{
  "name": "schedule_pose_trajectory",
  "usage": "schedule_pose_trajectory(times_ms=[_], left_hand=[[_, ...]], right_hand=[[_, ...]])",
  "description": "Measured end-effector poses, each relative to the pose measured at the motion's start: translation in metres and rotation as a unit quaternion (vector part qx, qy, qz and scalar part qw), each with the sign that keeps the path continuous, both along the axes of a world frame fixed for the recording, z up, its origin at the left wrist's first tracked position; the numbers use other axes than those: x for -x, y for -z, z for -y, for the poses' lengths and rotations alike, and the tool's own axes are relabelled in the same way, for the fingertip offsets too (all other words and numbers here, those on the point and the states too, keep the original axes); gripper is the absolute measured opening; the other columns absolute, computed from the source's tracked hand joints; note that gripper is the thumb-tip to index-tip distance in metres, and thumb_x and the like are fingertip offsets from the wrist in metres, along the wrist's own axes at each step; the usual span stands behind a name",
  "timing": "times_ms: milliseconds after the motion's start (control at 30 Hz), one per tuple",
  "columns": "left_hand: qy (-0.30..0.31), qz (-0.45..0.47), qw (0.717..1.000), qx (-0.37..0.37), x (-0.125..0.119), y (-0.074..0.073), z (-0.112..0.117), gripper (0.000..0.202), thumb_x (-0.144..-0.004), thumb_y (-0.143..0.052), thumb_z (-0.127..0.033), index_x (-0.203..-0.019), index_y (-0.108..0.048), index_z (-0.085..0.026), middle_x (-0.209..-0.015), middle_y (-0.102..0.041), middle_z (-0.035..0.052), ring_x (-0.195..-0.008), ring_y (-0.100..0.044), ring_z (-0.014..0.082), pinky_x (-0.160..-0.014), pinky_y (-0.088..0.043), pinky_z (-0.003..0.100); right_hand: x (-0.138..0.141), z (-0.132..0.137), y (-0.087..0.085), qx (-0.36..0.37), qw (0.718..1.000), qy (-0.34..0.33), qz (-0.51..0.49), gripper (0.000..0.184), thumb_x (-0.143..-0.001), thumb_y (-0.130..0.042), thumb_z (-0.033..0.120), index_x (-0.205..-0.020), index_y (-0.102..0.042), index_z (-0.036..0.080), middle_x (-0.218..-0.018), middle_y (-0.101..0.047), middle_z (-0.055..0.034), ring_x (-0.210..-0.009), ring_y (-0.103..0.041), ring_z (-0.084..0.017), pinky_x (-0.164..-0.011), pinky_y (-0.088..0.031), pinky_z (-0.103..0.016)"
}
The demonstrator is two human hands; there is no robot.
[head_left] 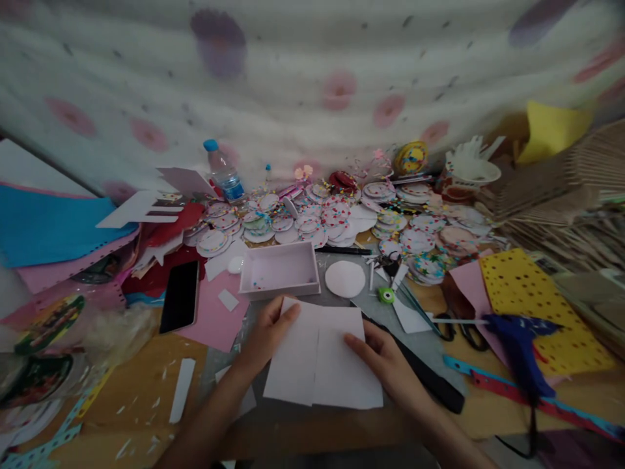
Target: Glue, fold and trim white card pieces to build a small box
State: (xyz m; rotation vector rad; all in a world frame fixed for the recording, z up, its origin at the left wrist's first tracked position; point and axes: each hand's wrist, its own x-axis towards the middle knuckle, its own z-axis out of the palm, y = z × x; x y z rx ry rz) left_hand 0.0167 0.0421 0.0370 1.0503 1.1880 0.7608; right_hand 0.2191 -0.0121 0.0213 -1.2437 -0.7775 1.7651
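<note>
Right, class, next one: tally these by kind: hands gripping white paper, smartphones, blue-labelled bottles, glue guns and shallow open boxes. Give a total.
Hands on white paper (left hand, right hand): 2
Smartphone: 1
Blue-labelled bottle: 1
Glue gun: 1
Shallow open box: 1
Total: 6

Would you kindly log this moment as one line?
left hand: holds white paper; right hand: holds white paper; beyond: open box, white disc
</note>
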Motion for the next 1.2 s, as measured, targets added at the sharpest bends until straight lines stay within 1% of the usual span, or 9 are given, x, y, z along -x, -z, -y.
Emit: schedule_pose_trajectory(times_ms=[367, 533, 633, 767, 867, 967, 1067, 1133, 1200], left_hand=[[-0.047, 0.075, 0.996, -0.015, -0.02, 0.016, 0.021, 0.033, -0.081, -0.06, -0.049, -0.073, -0.044, -0.021, -0.06, -0.041, -0.0081, -0.053, -0.036, 0.0088, -0.051, -0.03, 0.02], [-0.055, 0.097, 0.994, 0.023, -0.006, 0.014, 0.014, 0.029, -0.077, -0.066, -0.046, -0.074, -0.054, -0.019, -0.06, -0.052, -0.0053, -0.054, -0.045, 0.0107, -0.052, -0.033, 0.021], [-0.078, 0.123, 0.989, 0.037, 0.01, 0.01, 0.014, 0.034, -0.073, -0.067, -0.05, -0.081, -0.062, -0.018, -0.07, -0.062, 0.0, -0.064, -0.055, 0.0141, -0.058, -0.04, 0.023], [-0.126, 0.191, 0.973, 0.019, 0.011, 0.01, 0.035, 0.058, -0.066, -0.064, -0.067, -0.098, -0.064, -0.019, -0.092, -0.069, 0.0076, -0.087, -0.063, 0.0242, -0.073, -0.048, 0.032], [-0.144, 0.201, 0.969, -0.011, -0.003, 0.014, 0.057, 0.06, -0.062, -0.078, -0.053, -0.109, -0.059, -0.021, -0.109, -0.068, 0.0098, -0.105, -0.06, 0.0278, -0.088, -0.046, 0.036], [-0.147, 0.128, 0.981, -0.019, -0.003, 0.01, 0.065, 0.055, -0.067, -0.079, -0.037, -0.114, -0.055, -0.022, -0.115, -0.066, 0.01, -0.107, -0.06, 0.0272, -0.089, -0.047, 0.037], [-0.047, 0.069, 0.996, -0.015, 0.017, -0.007, 0.055, 0.051, -0.072, -0.074, -0.035, -0.117, -0.055, -0.021, -0.11, -0.068, 0.0093, -0.099, -0.063, 0.0261, -0.08, -0.05, 0.035], [0.089, 0.014, 0.996, -0.021, 0.033, -0.021, 0.042, 0.044, -0.072, -0.073, -0.031, -0.112, -0.06, -0.021, -0.104, -0.069, 0.0068, -0.092, -0.064, 0.0239, -0.075, -0.05, 0.032], [0.218, -0.066, 0.972, -0.054, 0.042, -0.034, 0.028, 0.036, -0.072, -0.072, -0.028, -0.107, -0.064, -0.021, -0.097, -0.069, 0.0043, -0.088, -0.064, 0.022, -0.073, -0.048, 0.028]], right_hand=[[0.002, 0.003, 0.003, -0.027, 0.997, 0.044, 0.055, 0.037, -0.072, -0.074, 0.048, -0.091, -0.062, 0.019, -0.071, -0.067, -0.0009, -0.053, -0.058, -0.015, -0.045, -0.045, -0.024], [0.014, 0.009, 0.005, -0.024, 0.996, 0.074, 0.039, 0.037, -0.071, -0.074, 0.047, -0.091, -0.063, 0.018, -0.077, -0.069, -0.0028, -0.052, -0.058, -0.015, -0.045, -0.045, -0.024], [0.026, 0.011, 0.008, -0.017, 0.992, 0.123, 0.025, 0.04, -0.073, -0.071, 0.051, -0.096, -0.061, 0.02, -0.077, -0.069, -0.0016, -0.05, -0.057, -0.014, -0.045, -0.045, -0.024], [0.043, 0.014, 0.011, -0.016, 0.973, 0.232, 0.003, 0.05, -0.079, -0.061, 0.057, -0.118, -0.048, 0.028, -0.105, -0.067, -0.0035, -0.075, -0.064, -0.019, -0.056, -0.05, -0.027], [0.05, 0.024, 0.013, -0.012, 0.968, 0.248, -0.033, 0.057, -0.079, -0.063, 0.054, -0.127, -0.043, 0.031, -0.119, -0.063, -0.0059, -0.096, -0.062, -0.023, -0.068, -0.052, -0.03], [0.041, 0.037, 0.018, -0.011, 0.979, 0.202, -0.032, 0.052, -0.075, -0.068, 0.053, -0.118, -0.051, 0.03, -0.111, -0.065, -0.0063, -0.098, -0.061, -0.025, -0.072, -0.051, -0.031], [0.016, 0.036, 0.019, -0.064, 0.99, 0.122, -0.027, 0.042, -0.073, -0.07, 0.052, -0.104, -0.06, 0.027, -0.103, -0.066, -0.0054, -0.094, -0.06, -0.025, -0.075, -0.049, -0.032], [-0.001, 0.026, 0.014, -0.109, 0.991, 0.067, -0.04, 0.043, -0.076, -0.067, 0.054, -0.108, -0.06, 0.027, -0.104, -0.065, -0.0054, -0.096, -0.059, -0.025, -0.078, -0.047, -0.032], [-0.013, 0.014, 0.008, -0.125, 0.991, -0.004, -0.047, 0.044, -0.079, -0.064, 0.052, -0.114, -0.057, 0.027, -0.098, -0.065, -0.0048, -0.087, -0.059, -0.022, -0.073, -0.045, -0.031]])
